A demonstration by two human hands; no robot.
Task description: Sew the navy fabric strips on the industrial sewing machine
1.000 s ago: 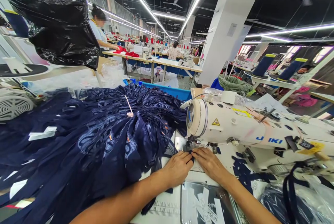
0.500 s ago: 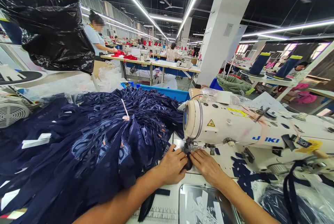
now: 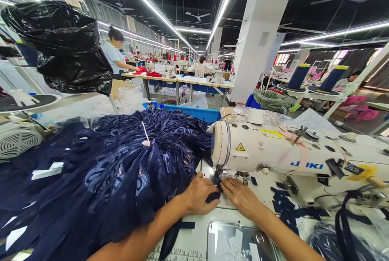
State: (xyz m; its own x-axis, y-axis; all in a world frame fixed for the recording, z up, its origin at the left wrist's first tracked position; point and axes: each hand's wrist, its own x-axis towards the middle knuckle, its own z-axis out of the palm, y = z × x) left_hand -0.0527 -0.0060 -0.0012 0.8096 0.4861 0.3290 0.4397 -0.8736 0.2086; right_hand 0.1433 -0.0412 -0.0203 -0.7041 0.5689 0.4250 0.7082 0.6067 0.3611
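Beside the presser foot (image 3: 217,176) of a white sewing machine (image 3: 270,147), both hands work a small piece of navy fabric (image 3: 213,197). My left hand (image 3: 199,195) curls around its left side, thumb and fingers closed on it. From the right, my right hand (image 3: 238,197) pinches the edge close to the needle area, fingertips pressed together. How much of the fabric lies under the foot is hidden by the fingers. A large heap of navy garments (image 3: 121,196) with pale blue embroidery, tied with a light strip (image 3: 146,135), spreads left of my hands.
A shiny metal tray (image 3: 219,240) with white labels sits in front of my right forearm. Navy strips (image 3: 284,208) are strewn under the machine arm. A blue bin (image 3: 197,112) stands behind the heap. Navy thread cones (image 3: 299,77) stand back right; a co-worker (image 3: 115,52) works further off.
The view has tilted up slightly. My left hand's fingers have shifted a little around the navy fabric; both hands remain beside the presser foot.
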